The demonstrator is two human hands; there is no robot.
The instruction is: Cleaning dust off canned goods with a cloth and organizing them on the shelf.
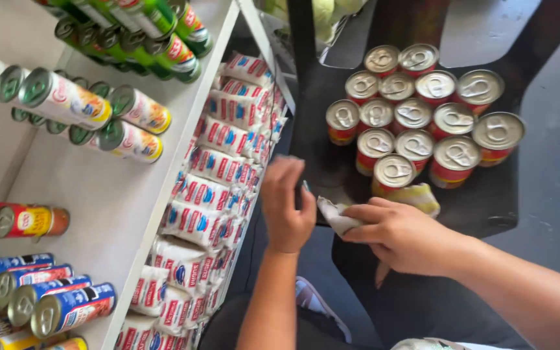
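Right hand (400, 236) gripping cloth (338, 217), red cans (416, 116) on dark stool (487, 207), white shelf (118, 201)

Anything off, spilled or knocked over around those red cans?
Nothing stands out. The red cans stand upright in a tight cluster on the dark stool, no spill or dents visible. The right hand holds a crumpled cloth; the left hand grips something small and unclear.

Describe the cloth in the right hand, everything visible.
The cloth is a small crumpled rag, off-white with a yellowish part near the cans. It looks like soft, thin fabric. The right hand presses it down on the dark surface, with fingers over its middle, so only both ends show: a pale bunched end towards the left hand and a yellowish end touching the nearest can. Its full shape is hidden.
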